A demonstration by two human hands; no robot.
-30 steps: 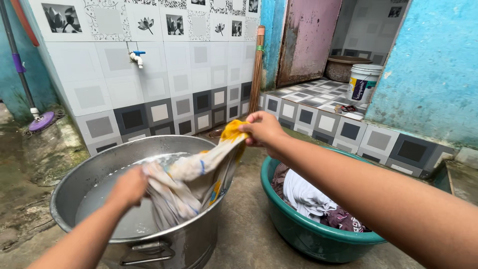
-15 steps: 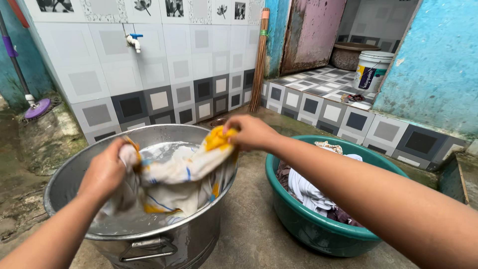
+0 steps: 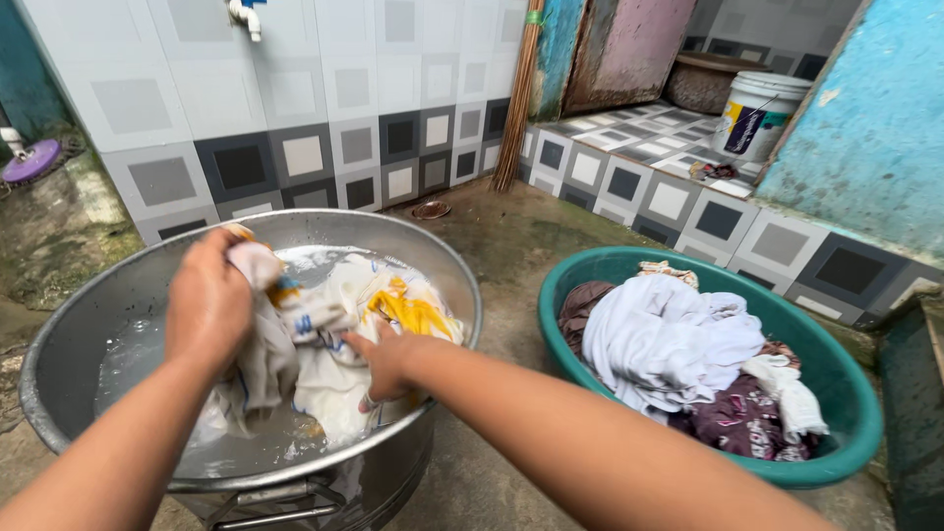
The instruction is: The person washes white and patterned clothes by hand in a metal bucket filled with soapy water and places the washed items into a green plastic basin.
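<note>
Your left hand (image 3: pixel 208 303) is clamped on a bunch of the wet cloth (image 3: pixel 334 334), white w/ yellow and blue print, and your right hand (image 3: pixel 385 360) has its fingers closed into a fold of it nearer the middle. Cloth sits in the soapy water in the big metal tub (image 3: pixel 88 295), with the green basin (image 3: pixel 836 369) of laundry at 3 o'clock. It's prob heavy, floppy and slippery, so grab thick bunches, not edges.
</note>
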